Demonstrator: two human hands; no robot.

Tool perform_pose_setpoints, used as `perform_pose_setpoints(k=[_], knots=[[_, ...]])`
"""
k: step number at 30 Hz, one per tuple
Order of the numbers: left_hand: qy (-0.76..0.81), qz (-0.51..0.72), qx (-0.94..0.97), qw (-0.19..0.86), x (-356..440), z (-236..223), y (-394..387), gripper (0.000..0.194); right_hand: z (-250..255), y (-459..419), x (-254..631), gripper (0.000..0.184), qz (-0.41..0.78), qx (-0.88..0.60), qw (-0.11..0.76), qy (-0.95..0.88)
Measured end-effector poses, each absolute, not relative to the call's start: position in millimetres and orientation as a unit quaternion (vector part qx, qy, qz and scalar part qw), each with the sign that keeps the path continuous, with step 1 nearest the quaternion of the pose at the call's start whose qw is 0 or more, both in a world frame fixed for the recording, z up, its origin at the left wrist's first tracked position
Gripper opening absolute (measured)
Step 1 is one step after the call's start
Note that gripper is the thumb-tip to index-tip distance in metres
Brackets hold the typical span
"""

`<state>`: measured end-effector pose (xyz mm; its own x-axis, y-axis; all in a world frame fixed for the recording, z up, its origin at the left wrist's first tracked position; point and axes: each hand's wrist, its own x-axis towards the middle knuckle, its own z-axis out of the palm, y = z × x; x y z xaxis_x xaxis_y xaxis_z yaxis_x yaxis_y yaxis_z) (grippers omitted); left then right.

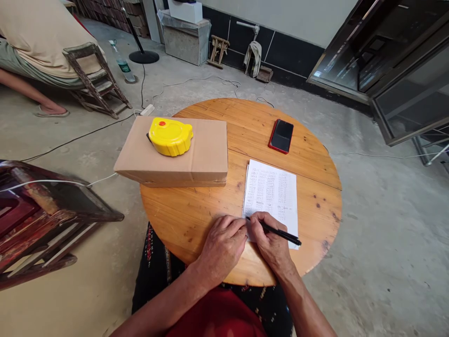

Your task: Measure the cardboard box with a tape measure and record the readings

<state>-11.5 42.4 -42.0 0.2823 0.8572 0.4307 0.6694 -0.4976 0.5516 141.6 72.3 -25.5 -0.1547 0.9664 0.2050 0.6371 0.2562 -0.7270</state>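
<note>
A black pen (286, 235) is gripped in my right hand (271, 243), its tip at the lower left of a white sheet of paper (289, 196). Columns of small handwriting cover much of the sheet, too small to read. My left hand (224, 243) lies flat at the sheet's lower left corner, fingertips close to the pen tip and holding nothing. Other sheet edges show beneath the top one. Both hands rest near the front edge of a round wooden table (196, 215).
On the table's left stands a cardboard box (210, 145) topped by a yellow tape measure (170, 136). Farther back lies a red-cased phone (281, 135). A wooden chair (45, 220) is at the left; a seated person (42, 42) and a water bottle (122, 63) are beyond.
</note>
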Motion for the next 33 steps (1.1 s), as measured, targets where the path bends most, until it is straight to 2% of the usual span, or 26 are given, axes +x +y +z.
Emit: perform_pose_setpoints(k=[33], knots=[[0.479,0.355,0.794,0.117,-11.3,-40.5,43.2,0.016,-27.6,69.8,143.9,0.020,0.268,-0.571,0.356,-0.689]])
